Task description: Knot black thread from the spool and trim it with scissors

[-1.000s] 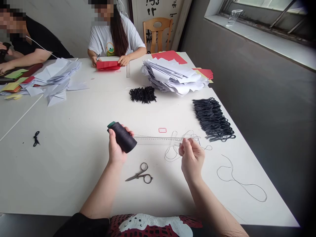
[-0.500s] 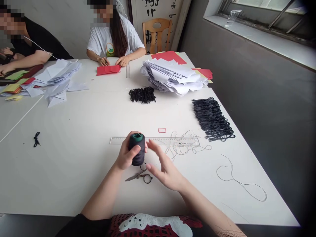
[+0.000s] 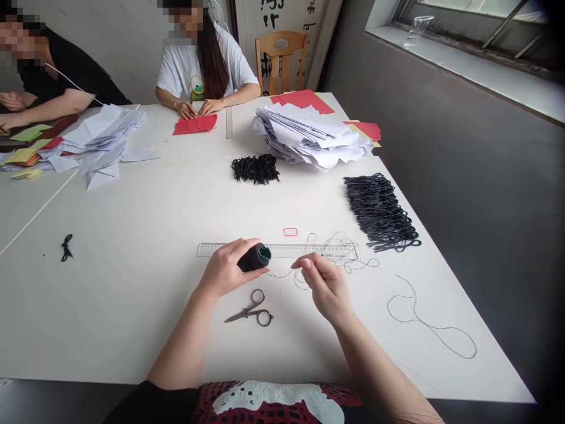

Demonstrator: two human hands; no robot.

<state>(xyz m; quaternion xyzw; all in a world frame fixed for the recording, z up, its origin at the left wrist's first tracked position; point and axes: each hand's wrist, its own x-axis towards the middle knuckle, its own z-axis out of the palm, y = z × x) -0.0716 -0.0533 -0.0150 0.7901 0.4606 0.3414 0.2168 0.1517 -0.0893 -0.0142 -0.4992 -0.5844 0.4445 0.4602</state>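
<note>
My left hand [image 3: 223, 268] is wrapped round a black thread spool [image 3: 252, 259], tilted so that its green core end faces right. To the right of it, my right hand [image 3: 325, 284] is closed in a pinch on a thin thread [image 3: 280, 276] that runs across from the spool. Under and behind both hands lies a clear ruler [image 3: 278, 249]. Loose tangled thread [image 3: 348, 266] spreads over the ruler's right part and beside it. Nearer to me, a small pair of metal scissors [image 3: 252, 312] rests on the table with its blades pointing left.
Black cord loops lie in a large row [image 3: 379, 212] at right and a smaller bundle [image 3: 255, 169] ahead. Behind are a white paper pile [image 3: 313, 135] and a co-worker [image 3: 212, 65] with red paper [image 3: 195, 125]. More papers [image 3: 103, 135] and another person [image 3: 75, 70] are at left.
The spool has tipped from upright to lying toward the right in my left hand. My right hand has moved right, away from the spool, and its fingers have closed on the thread.
</note>
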